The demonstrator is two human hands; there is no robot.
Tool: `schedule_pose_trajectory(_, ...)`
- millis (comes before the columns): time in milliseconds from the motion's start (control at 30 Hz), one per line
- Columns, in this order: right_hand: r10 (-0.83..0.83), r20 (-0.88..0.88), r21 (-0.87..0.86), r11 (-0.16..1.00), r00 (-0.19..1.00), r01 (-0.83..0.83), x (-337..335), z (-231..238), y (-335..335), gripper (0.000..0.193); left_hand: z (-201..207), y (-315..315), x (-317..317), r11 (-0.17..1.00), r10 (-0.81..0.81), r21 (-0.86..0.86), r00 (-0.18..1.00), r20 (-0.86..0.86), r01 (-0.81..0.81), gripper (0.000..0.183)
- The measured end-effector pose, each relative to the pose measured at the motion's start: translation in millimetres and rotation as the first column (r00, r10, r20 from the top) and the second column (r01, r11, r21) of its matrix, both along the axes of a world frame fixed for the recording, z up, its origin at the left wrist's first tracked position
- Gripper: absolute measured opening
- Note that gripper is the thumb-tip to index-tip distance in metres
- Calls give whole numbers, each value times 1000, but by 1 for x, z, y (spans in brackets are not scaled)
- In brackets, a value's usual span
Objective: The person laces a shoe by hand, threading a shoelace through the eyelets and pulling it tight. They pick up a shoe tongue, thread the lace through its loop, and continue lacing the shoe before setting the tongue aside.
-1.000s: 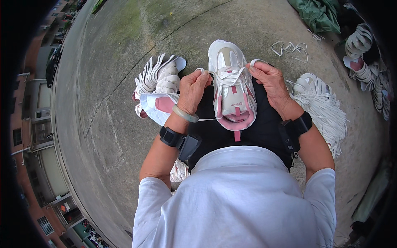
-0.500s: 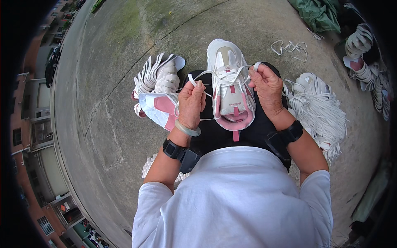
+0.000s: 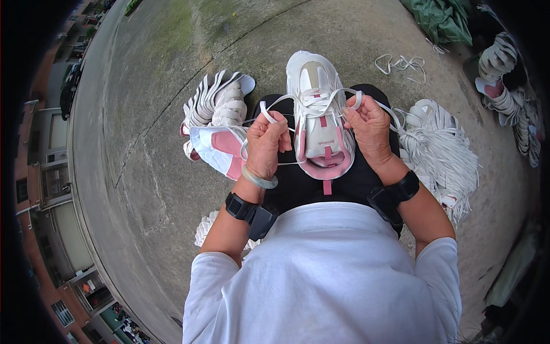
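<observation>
Left hand (image 3: 268, 144) and right hand (image 3: 371, 129), both curled closed, pinch the white lace (image 3: 280, 100)! The shoe (image 3: 321, 148) sits mid-lap (image 3: 279, 189), toe beyond the far edge. Best to draw evenly, strands untwisted.

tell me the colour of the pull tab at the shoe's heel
The pull tab is deep pink, showing best in the current head view.

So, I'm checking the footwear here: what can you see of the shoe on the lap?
The shoe is white, with a beige toe panel, pink collar and pink heel tab, seemingly mesh and synthetic. It rests on the black trousers, upper facing the camera, toe pointing away. Its white laces cross, then run to the left hand and right hand.
</observation>
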State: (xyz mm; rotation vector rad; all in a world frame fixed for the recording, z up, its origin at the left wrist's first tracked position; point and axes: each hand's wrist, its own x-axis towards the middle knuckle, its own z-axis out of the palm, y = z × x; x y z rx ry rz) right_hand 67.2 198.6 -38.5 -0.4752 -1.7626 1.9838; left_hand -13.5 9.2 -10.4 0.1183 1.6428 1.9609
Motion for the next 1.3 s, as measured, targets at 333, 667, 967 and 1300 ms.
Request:
schedule_pose_trajectory(333,194,-148,880,473,970,40,-13,14,3,17,-4,-2,5,998,11,-59,998,-59,-15,11)
schedule_pose_trajectory(667,56,140,440,891,989,-113,10,4,6,28,-9,11,8,996,92,4,994,-61,-92,7)
schedule_pose_trajectory(967,125,147,477,860,981,-180,15,14,5,32,-20,20,9,934,-80,-337,844,-530,-123,9)
schedule_pose_trajectory(1300,73,15,600,797,997,-68,16,31,-2,20,12,10,22,847,-268,-501,674,-689,-175,40)
